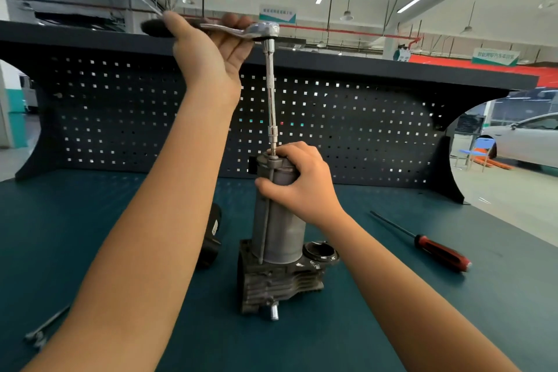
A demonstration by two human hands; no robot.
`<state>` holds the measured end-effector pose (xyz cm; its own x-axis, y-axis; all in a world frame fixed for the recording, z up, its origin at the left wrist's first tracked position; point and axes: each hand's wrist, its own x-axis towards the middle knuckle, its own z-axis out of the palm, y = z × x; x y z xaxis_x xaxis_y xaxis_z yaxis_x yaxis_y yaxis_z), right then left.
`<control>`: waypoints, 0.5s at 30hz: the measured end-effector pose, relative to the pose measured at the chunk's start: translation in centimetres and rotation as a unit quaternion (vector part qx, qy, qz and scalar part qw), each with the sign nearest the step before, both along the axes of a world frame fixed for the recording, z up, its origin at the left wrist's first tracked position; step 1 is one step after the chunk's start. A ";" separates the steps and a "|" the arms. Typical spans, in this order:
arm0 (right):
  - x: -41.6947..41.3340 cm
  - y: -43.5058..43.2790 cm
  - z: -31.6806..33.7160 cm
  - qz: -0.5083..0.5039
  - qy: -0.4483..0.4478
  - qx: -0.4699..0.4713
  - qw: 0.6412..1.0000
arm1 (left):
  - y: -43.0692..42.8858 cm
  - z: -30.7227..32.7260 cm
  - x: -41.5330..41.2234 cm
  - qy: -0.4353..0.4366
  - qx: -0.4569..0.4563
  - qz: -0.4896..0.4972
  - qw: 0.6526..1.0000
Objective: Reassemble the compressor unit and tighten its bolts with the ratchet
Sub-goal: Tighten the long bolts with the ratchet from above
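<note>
The compressor unit (279, 238) stands upright on the green bench: a grey cylinder on a finned metal base. My right hand (302, 183) grips the top of the cylinder. A chrome ratchet (261, 31) is held high above it, with my left hand (208, 51) curled round its black handle. From the ratchet head a long extension bar (270, 90) runs straight down, and its socket sits on a bolt at the cylinder's top rim.
A red-handled screwdriver (437, 251) lies on the bench to the right. A small wrench (45, 331) lies at the front left. A black round part (211, 235) sits behind my left forearm. A dark pegboard (347, 130) walls the bench's back.
</note>
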<state>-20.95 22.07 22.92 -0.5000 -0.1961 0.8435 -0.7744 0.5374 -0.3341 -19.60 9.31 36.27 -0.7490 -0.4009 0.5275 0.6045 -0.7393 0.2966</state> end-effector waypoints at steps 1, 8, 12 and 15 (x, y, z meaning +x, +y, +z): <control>0.0 0.0 0.0 -0.001 -0.001 0.001 1.000 | 0.0 0.3 -0.5 -0.017 -0.004 -0.034 0.999; 0.1 0.3 0.1 0.021 -0.006 0.014 1.000 | 2.3 1.1 -2.2 -0.085 -0.054 -0.156 0.983; 0.5 0.8 0.3 0.063 -0.037 0.007 0.997 | 3.7 0.7 -0.3 0.031 -0.126 -0.010 0.991; 0.8 1.3 0.7 0.084 -0.052 0.023 0.995 | 4.8 -0.7 2.5 0.181 -0.218 0.307 0.909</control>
